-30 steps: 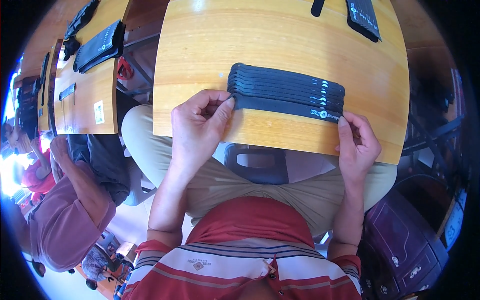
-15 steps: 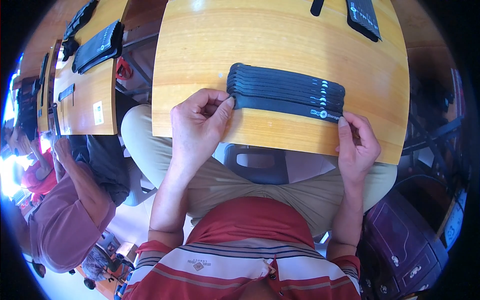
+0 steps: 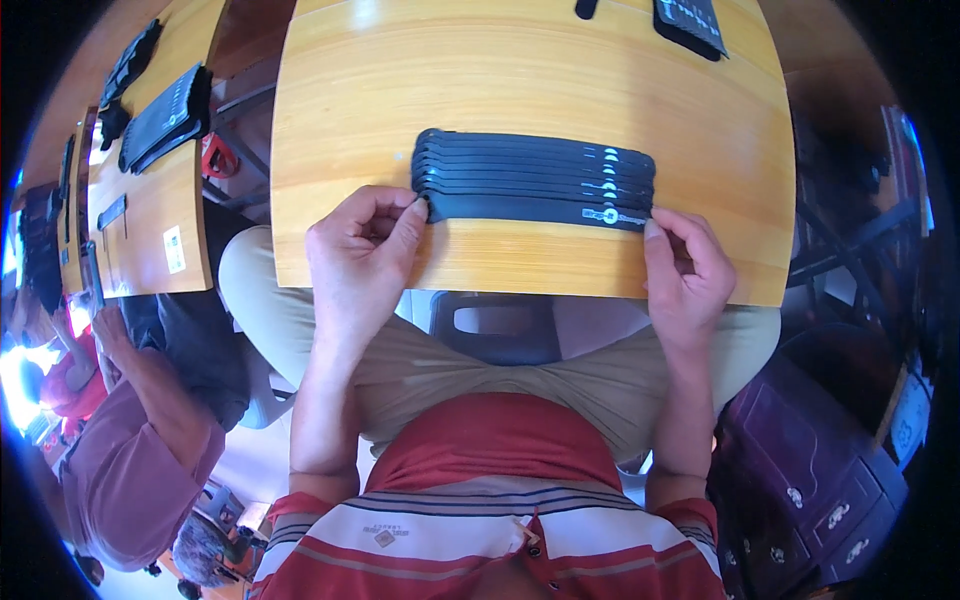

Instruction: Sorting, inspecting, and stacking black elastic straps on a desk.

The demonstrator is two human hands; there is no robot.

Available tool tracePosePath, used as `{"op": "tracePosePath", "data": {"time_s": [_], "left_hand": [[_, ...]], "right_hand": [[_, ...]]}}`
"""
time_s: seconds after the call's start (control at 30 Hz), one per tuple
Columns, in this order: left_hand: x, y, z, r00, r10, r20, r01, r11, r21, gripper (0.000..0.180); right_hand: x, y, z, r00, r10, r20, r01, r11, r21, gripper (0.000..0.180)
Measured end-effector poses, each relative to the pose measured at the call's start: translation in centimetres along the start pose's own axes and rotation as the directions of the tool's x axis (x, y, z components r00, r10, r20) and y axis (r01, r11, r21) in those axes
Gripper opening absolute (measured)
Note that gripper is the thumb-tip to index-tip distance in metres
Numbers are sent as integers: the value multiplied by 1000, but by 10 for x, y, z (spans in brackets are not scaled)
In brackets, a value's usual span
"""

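Observation:
Several flat black straps (image 3: pixel 520 165) with rounded ends lie on the table in an overlapping row, like shingles, with pale print near their right ends. The nearest strap (image 3: pixel 510 210) shows its whole face. At its left end, the thumb and forefinger of my left hand (image 3: pixel 362 250) pinch the tip. My right hand (image 3: pixel 690 270) grips the strap's right end between thumb and fingers, beside the print. Whether the strap is lifted off the row cannot be told.
The light wooden table (image 3: pixel 360 100) ends just short of my lap. At its far side lie another black strap bundle (image 3: pixel 690 25) and a dark strap end (image 3: pixel 586 8). A neighbouring table (image 3: pixel 150 225) holds more black bundles (image 3: pixel 165 115); a co-worker (image 3: pixel 140 450) sits there. A dark cabinet (image 3: pixel 800 470) stands at right.
The whole view has shifted, so the table and straps appear farther left. Both hands keep their pinch on the nearest strap's ends, and the row looks almost unchanged.

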State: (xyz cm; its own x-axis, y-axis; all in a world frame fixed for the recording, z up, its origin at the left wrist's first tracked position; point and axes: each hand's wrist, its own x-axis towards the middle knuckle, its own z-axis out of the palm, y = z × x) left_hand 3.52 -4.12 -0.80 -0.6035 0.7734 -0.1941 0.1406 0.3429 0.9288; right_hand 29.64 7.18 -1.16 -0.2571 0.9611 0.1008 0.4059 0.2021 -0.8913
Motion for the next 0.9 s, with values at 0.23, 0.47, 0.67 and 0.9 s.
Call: {"op": "tracePosePath", "data": {"time_s": [0.23, 0.47, 0.67, 0.9], "left_hand": [[-1, 5, -1, 1000, -22, 9, 22, 1000, 10, 7], [-1, 3, 0, 1000, -15, -1, 15, 1000, 20, 8], [-1, 4, -3, 1000, 10, 11, -11, 999, 42, 8], [-1, -1, -2, 1000, 31, 0, -31, 999, 24, 6]], "right_hand": [[-1, 7, 5, 995, 87, -50, -81, 989, 127, 20], [0, 11, 4, 997, 46, -59, -43, 998, 51, 16], [0, 9, 5, 997, -9, -77, 10, 1000, 6, 15], [-1, 13, 7, 996, 13, -90, -9, 999, 43, 14]]}}
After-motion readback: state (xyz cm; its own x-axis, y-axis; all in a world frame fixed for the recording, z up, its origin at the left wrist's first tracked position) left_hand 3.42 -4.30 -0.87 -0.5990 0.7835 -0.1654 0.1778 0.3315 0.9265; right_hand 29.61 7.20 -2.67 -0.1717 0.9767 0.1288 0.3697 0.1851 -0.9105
